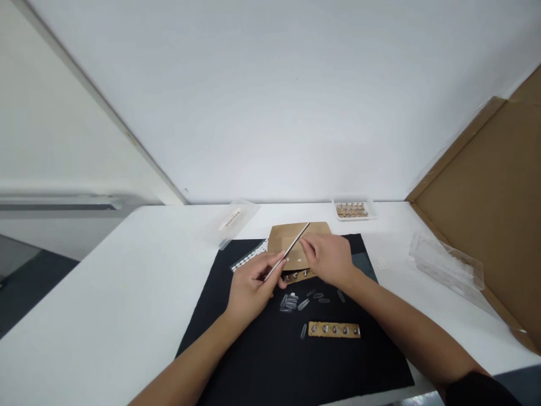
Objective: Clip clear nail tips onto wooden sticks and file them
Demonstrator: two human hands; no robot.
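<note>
My left hand (253, 282) is closed on a thin pale strip with a dark edge, which looks like a nail file (296, 238), tilted up to the right. Close beside the strip's upper half, my right hand (329, 256) has its thumb and index finger pinched together; what they hold, if anything, is too small to make out. Below the hands, several clear false nail tips (291, 303) lie loose on the black mat (253, 361). A cardboard strip with metal holders (333, 330) lies nearer me, and a similar strip (298, 276) is partly hidden behind my hands.
Behind my hands lies a brown card sheet (279, 237), with a sheet of white adhesive tabs (249, 255) to its left. A clear lid (233, 221), a small tray of metal pieces (353, 210) and a clear plastic box (448, 265) sit around the mat. Cardboard (486, 186) stands at right.
</note>
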